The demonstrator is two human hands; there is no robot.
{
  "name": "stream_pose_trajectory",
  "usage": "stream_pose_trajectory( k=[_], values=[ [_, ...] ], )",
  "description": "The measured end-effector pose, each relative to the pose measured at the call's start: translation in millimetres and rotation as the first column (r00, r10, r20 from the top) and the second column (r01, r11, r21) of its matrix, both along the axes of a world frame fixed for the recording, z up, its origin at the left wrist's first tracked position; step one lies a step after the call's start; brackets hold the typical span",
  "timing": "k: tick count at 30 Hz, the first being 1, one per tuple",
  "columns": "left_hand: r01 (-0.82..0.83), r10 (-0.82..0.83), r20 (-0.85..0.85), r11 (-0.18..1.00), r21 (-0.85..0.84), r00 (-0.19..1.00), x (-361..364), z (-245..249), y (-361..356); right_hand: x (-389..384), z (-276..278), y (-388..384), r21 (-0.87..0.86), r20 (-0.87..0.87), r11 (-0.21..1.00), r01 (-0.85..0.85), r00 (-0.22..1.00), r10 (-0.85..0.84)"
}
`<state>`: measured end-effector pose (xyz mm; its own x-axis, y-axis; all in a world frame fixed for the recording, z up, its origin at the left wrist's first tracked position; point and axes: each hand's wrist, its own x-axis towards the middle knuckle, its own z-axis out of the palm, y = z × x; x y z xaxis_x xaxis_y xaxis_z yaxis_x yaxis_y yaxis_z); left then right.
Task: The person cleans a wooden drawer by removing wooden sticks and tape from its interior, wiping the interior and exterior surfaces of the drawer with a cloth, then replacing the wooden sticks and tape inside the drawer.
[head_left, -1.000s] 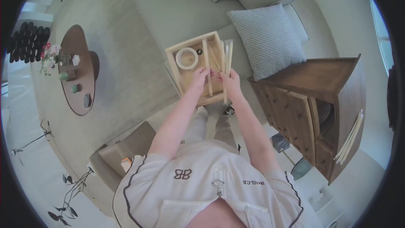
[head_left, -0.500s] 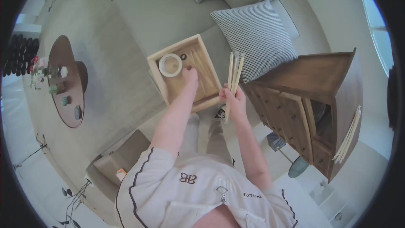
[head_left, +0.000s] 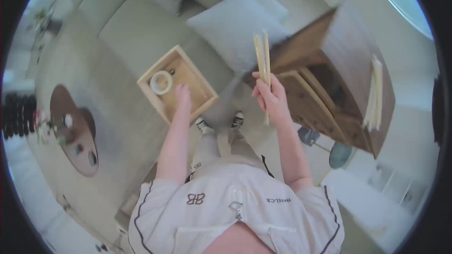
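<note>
Right Hand Held Pale Sticks Beside the Wooden Tray

In the head view, the wooden tray was in front of the person, and it was turned at an angle. The left hand was inside the tray, just beside the white tape roll. Its fingers were blurred, so I cannot tell whether they were spread, closed or holding something. A small dark ring was also in the tray, near the roll, on the far side.

The right hand was to the right of the tray, well apart from it. Its fingers were closed around the pale sticks, which stood nearly upright, with the upper ends slightly separated.

Beyond the tray was the sofa, with a light cushion to the far right of the tray. The brown cabinet was farther right of the tray, and it carried another bundle of sticks. To the left of the tray was the oval coffee table. Below the tray, nearer to the person, two dark shoes were visible.
</note>
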<state>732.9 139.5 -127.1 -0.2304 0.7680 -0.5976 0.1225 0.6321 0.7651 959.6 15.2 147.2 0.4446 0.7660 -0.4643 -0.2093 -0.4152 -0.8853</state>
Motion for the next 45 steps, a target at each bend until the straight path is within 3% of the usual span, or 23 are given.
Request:
stream_pose_trajectory(
  k=[3,5,8,11,14,15,21,24,26,36,39,42,45],
  values=[
    [-0.020,0.021,0.082,1.000,-0.024,0.996,-16,3,-22,40,31,-24,0.061,0.291,0.996,0.071,0.953,-0.085],
    [0.057,-0.055,0.049,0.998,-0.040,0.997,-15,29,-42,78,58,-60,0.059,0.618,0.990,0.130,0.774,-0.139],
    [0.130,-0.129,0.027,0.990,-0.047,0.991,3,75,-59,137,76,-103,-0.009,0.848,0.974,0.227,0.518,-0.113],
    [0.155,-0.154,0.066,0.988,-0.009,0.986,17,86,-66,197,78,-143,-0.081,0.933,0.932,0.354,0.357,-0.054],
    [0.138,-0.141,0.091,0.990,0.039,0.986,33,106,-66,240,77,-165,-0.088,0.950,0.901,0.425,0.308,-0.053],
    [0.132,-0.137,0.095,0.990,0.053,0.986,37,113,-65,248,75,-170,-0.082,0.952,0.897,0.435,0.302,-0.059],
    [0.096,-0.118,0.152,0.984,0.148,0.981,57,148,-80,239,83,-175,-0.414,0.758,0.799,0.436,0.651,0.038],
    [0.110,-0.131,0.111,0.978,0.179,0.985,54,159,-87,228,90,-177,-0.520,0.744,0.760,0.390,0.643,0.179],
    [0.153,-0.169,0.071,0.971,0.184,0.983,53,174,-89,230,90,-176,-0.530,0.781,0.761,0.373,0.566,0.266],
    [0.377,-0.388,-0.009,0.889,0.258,0.922,44,224,-73,263,86,-159,-0.568,0.812,0.686,0.455,0.445,0.377],
    [0.431,-0.445,-0.018,0.853,0.294,0.895,29,232,-63,242,98,-152,-0.558,0.805,0.682,0.473,0.510,0.305],
    [0.431,-0.456,-0.006,0.838,0.334,0.890,21,230,-61,242,100,-151,-0.485,0.845,0.744,0.460,0.466,0.262],
    [0.461,-0.487,-0.002,0.826,0.324,0.873,20,232,-67,190,123,-145,-0.319,0.841,0.868,0.380,0.537,0.074]
  ],
)
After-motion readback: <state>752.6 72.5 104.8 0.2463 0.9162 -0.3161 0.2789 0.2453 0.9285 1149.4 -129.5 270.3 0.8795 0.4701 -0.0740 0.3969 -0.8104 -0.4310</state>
